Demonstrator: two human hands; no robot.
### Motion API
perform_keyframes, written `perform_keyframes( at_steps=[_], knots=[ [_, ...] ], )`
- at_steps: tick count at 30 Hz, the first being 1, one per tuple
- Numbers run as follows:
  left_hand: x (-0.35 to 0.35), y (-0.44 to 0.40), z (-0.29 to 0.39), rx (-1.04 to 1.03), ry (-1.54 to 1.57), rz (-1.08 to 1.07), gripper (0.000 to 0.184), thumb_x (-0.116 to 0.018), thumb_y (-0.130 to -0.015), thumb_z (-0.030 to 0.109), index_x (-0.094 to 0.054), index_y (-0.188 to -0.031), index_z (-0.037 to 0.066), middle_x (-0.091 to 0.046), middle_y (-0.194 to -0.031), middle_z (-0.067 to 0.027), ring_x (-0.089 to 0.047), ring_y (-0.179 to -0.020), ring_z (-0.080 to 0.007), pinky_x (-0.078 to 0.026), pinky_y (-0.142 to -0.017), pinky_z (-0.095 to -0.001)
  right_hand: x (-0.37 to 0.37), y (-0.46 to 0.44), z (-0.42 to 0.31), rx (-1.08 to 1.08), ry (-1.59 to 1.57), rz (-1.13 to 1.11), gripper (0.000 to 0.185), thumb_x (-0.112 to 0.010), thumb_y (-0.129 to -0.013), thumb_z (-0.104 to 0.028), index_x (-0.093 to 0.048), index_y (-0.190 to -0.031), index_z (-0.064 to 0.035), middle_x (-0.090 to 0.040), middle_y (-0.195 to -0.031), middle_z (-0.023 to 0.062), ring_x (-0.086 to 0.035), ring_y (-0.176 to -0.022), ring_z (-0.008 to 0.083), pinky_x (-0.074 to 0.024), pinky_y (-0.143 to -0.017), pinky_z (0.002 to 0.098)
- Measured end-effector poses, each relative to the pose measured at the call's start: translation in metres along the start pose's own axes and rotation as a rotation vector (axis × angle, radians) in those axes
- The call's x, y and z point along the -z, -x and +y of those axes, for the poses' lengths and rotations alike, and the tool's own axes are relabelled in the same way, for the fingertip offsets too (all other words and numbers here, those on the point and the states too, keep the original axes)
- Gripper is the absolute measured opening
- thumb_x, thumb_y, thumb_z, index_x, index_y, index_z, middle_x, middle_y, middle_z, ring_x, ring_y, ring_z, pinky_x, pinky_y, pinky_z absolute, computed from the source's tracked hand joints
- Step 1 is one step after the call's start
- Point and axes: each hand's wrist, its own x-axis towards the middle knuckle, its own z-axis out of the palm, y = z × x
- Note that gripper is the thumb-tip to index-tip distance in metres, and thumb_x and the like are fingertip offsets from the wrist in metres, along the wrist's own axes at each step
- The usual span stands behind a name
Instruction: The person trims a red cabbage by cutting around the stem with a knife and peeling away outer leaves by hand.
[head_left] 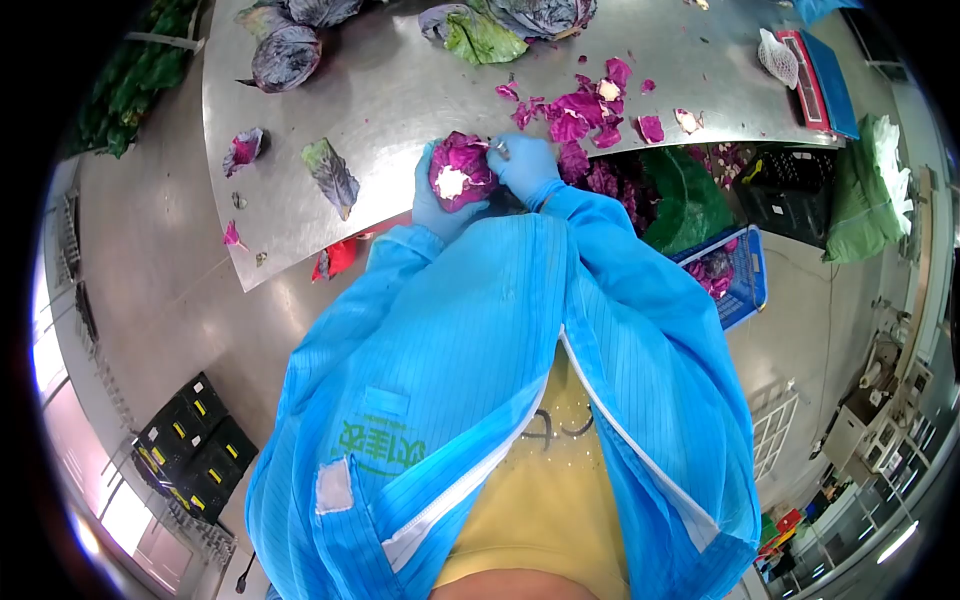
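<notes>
My left hand (433, 208), in a blue glove, is wrapped round a trimmed red cabbage (467, 155) at the table's near edge. The cabbage's pale cut base faces up toward me. Close against its right side is my right hand (530, 170), also gloved in blue, with the fingers closed. A small metal tool (500, 149) pokes out of that hand beside the cabbage; most of it is hidden, so its exact kind cannot be made out. Torn purple leaves (578, 112) lie on the table just beyond my right hand.
The steel table (390, 90) carries untrimmed red cabbages (287, 58) and loose outer leaves (331, 177). A blue crate (745, 285) with purple cabbage and a green sack (685, 200) stand below its edge on the right. Black crates (195, 445) are stacked on the floor at left.
</notes>
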Motion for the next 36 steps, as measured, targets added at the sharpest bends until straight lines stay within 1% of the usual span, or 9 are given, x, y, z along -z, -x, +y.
perform_keyframes(
  at_steps=[5,16,21,23,25,28,31,33,36],
  knots=[
    [0.000,0.000,-0.009,-0.032,0.013,0.024,0.115,-0.086,-0.054,0.010,-0.011,-0.140,0.003,-0.034,-0.136,-0.0169,-0.039,-0.125,-0.0287,-0.036,-0.104,-0.0380,-0.003,0.021,-0.007,-0.500,-0.611,0.140,0.023,-0.056,-0.083,-0.023,-0.062,-0.084,-0.0005,-0.063,-0.063,0.0107,-0.063,-0.052,0.0183,-0.0499,-0.053,0.0305],
    [0.000,-0.003,0.008,-0.035,-0.143,0.056,0.114,-0.088,-0.054,0.015,-0.013,-0.140,0.003,-0.034,-0.136,-0.0164,-0.041,-0.124,-0.0277,-0.038,-0.102,-0.0368,0.035,0.050,-0.020,-0.309,-0.602,0.404,0.018,-0.062,-0.082,-0.016,-0.062,-0.093,-0.0015,-0.059,-0.058,0.0045,-0.055,-0.047,0.0086,-0.0438,-0.046,0.0258],
    [0.000,-0.004,0.012,-0.016,-0.250,0.066,0.112,-0.087,-0.056,0.017,-0.014,-0.140,0.002,-0.037,-0.134,-0.0168,-0.043,-0.122,-0.0280,-0.039,-0.101,-0.0366,0.055,0.036,-0.004,-0.100,-0.248,0.540,0.042,-0.065,-0.079,-0.021,-0.059,-0.118,-0.0070,-0.061,-0.103,0.0128,-0.060,-0.090,0.0190,-0.0487,-0.074,0.0287],
    [-0.002,-0.006,0.015,-0.039,-0.117,0.057,0.110,-0.087,-0.057,0.020,-0.016,-0.139,0.002,-0.038,-0.133,-0.0176,-0.044,-0.121,-0.0277,-0.039,-0.101,-0.0358,0.050,0.033,-0.012,0.090,-0.065,0.255,0.056,-0.068,-0.076,-0.034,-0.054,-0.125,-0.0111,-0.053,-0.121,0.0153,-0.054,-0.107,0.0262,-0.0449,-0.088,0.0328],
    [-0.003,-0.006,0.012,-0.016,-0.079,0.065,0.110,-0.087,-0.057,0.022,-0.016,-0.139,0.002,-0.038,-0.132,-0.0179,-0.044,-0.120,-0.0274,-0.040,-0.100,-0.0354,0.025,0.028,0.001,0.145,-0.256,0.022,0.064,-0.068,-0.074,-0.042,-0.050,-0.130,-0.0157,-0.051,-0.125,0.0160,-0.049,-0.115,0.0302,-0.0393,-0.097,0.0353],
    [0.003,-0.009,0.002,0.000,-0.091,0.090,0.107,-0.087,-0.058,0.024,-0.018,-0.138,0.002,-0.040,-0.131,-0.0181,-0.045,-0.119,-0.0268,-0.040,-0.099,-0.0346,0.013,0.028,0.003,0.245,-0.241,-0.014,0.052,-0.068,-0.075,-0.040,-0.058,-0.119,-0.0132,-0.058,-0.112,0.0133,-0.057,-0.104,0.0280,-0.0453,-0.088,0.0347],
    [0.004,-0.007,0.007,0.042,-0.174,0.123,0.105,-0.087,-0.059,0.024,-0.020,-0.137,0.003,-0.042,-0.128,-0.0178,-0.046,-0.117,-0.0269,-0.041,-0.097,-0.0343,0.021,0.034,-0.002,0.030,-0.095,0.036,0.041,-0.068,-0.075,-0.038,-0.063,-0.103,-0.0097,-0.062,-0.097,0.0105,-0.062,-0.088,0.0254,-0.0499,-0.076,0.0337],
    [0.003,-0.008,0.004,0.072,-0.208,0.142,0.104,-0.086,-0.059,0.025,-0.021,-0.137,0.004,-0.044,-0.127,-0.0177,-0.047,-0.117,-0.0271,-0.042,-0.097,-0.0344,0.022,0.029,-0.002,0.168,-0.160,0.061,0.034,-0.068,-0.074,-0.036,-0.063,-0.094,-0.0088,-0.062,-0.087,0.0093,-0.063,-0.074,0.0236,-0.0504,-0.064,0.0331],
    [0.007,-0.009,-0.011,0.044,-0.136,0.162,0.104,-0.087,-0.058,0.025,-0.022,-0.137,0.005,-0.044,-0.126,-0.0176,-0.048,-0.116,-0.0276,-0.043,-0.095,-0.0346,0.032,0.032,-0.011,0.159,-0.188,0.014,0.033,-0.069,-0.074,-0.033,-0.063,-0.094,-0.0079,-0.061,-0.085,0.0092,-0.062,-0.073,0.0255,-0.0498,-0.064,0.0343]
  ],
)
